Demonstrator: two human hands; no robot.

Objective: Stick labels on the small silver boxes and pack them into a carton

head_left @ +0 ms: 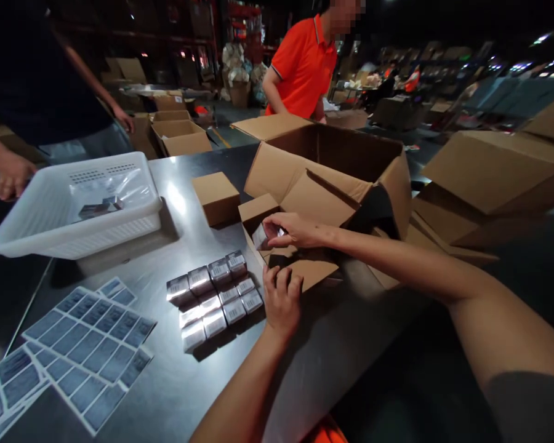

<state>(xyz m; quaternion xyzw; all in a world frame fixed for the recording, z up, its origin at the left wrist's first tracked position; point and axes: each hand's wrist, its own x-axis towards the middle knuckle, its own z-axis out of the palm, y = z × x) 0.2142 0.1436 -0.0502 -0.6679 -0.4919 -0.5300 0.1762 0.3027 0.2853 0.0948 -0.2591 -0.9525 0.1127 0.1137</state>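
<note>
While I watch, right hand [290,229]: pinching a small silver packet [260,236] over the little carton [277,246].
Left hand [282,299]: empty, fingers pressing the carton flap.
Risk: packet may slip, or my elbow could knock the silver stack [215,296].

- A white basket [74,215] sits at the far left edge of the table [175,394].
- Sheets of stickers [90,344] lie at the near left corner.
- A big open box [337,166] stands at the far edge.
- A closed little brown box [216,197] sits in the middle.

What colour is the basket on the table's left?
White, with slotted sides: the basket shows clearly in the head view.
</note>
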